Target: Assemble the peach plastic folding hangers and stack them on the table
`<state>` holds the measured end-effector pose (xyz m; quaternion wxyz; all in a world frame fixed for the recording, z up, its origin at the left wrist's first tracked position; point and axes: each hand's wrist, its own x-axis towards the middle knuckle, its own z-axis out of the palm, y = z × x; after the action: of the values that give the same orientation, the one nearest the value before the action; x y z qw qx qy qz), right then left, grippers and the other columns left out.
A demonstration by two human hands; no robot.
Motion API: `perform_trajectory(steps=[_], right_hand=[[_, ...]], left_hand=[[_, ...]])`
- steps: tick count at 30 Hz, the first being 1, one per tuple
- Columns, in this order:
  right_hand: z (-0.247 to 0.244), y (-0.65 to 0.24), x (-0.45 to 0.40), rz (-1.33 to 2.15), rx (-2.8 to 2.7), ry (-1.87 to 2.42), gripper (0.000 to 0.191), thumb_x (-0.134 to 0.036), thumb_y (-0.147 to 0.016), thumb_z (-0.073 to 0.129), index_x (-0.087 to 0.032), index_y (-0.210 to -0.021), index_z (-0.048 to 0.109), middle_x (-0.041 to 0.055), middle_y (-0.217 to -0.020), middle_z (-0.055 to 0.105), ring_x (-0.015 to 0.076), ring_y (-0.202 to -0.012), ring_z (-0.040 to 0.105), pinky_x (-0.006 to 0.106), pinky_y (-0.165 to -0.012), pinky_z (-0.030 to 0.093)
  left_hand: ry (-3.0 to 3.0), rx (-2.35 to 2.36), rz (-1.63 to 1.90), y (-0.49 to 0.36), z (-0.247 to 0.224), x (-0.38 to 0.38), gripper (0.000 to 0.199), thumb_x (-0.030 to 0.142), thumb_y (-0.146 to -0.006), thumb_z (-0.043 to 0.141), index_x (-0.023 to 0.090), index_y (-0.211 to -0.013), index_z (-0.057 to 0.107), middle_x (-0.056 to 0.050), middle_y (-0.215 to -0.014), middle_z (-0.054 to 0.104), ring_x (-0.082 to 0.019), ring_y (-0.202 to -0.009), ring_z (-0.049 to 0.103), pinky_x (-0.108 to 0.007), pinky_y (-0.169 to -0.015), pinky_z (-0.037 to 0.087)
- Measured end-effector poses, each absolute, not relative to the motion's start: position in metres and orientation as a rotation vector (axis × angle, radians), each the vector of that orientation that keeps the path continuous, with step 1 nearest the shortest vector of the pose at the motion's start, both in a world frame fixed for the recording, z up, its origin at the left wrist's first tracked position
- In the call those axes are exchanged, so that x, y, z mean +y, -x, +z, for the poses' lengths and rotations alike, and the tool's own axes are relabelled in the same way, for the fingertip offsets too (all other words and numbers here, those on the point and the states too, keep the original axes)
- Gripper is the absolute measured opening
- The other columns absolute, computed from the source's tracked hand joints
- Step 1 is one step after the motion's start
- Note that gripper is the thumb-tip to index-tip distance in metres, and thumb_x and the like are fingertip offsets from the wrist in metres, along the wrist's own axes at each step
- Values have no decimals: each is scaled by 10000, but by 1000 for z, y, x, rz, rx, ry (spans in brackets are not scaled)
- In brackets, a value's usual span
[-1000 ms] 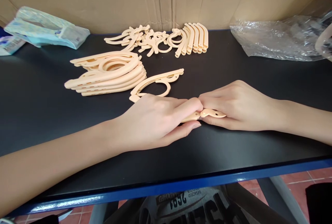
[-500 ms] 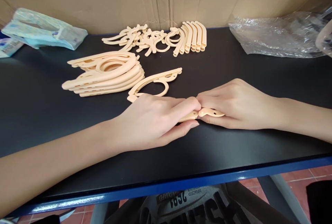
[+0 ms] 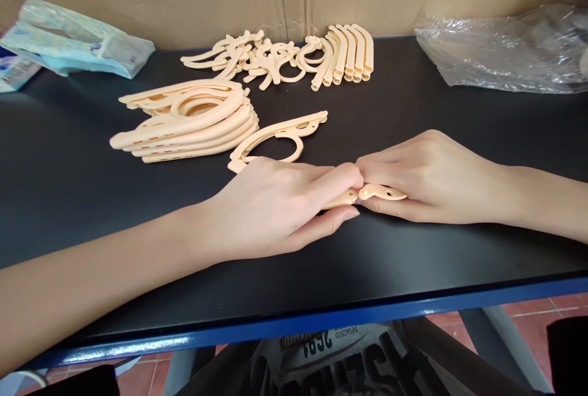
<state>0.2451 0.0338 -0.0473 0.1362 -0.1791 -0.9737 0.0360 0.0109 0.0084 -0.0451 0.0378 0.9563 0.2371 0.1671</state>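
Black counter [image 3: 413, 267] spreads before us, and nearer us and to the right of the stacked frames [image 3: 193, 133], our left fingers [image 3: 337, 182] grasp a cream bar [image 3: 342, 199] while our right fingers [image 3: 383, 172] pinch a small curved piece [image 3: 383, 192] close to the bar's tip. If we press at a skewed angle, either could slip or crack; our fingers hide much of both.

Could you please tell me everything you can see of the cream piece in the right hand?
The cream piece looks like smooth plastic. The part showing is slim and slightly curved, with a rounded end nearer the left hand and a small dark hole towards the other end. The right hand holds it roughly level; any remainder is hidden.
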Motion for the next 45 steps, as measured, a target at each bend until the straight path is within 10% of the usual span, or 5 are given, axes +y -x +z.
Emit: perform_trajectory(steps=[45], right_hand=[[-44,-243,33,378,-2833,634,257,-270,-994,423,-181,-763,493,-27,-661,543,88,-522,426,238,-509,236]], left_hand=[[-2936,758,503,-11,-44,7,105,254,-976,520,169,-1038,516,27,-924,722,-113,-698,673,-252,-459,310]])
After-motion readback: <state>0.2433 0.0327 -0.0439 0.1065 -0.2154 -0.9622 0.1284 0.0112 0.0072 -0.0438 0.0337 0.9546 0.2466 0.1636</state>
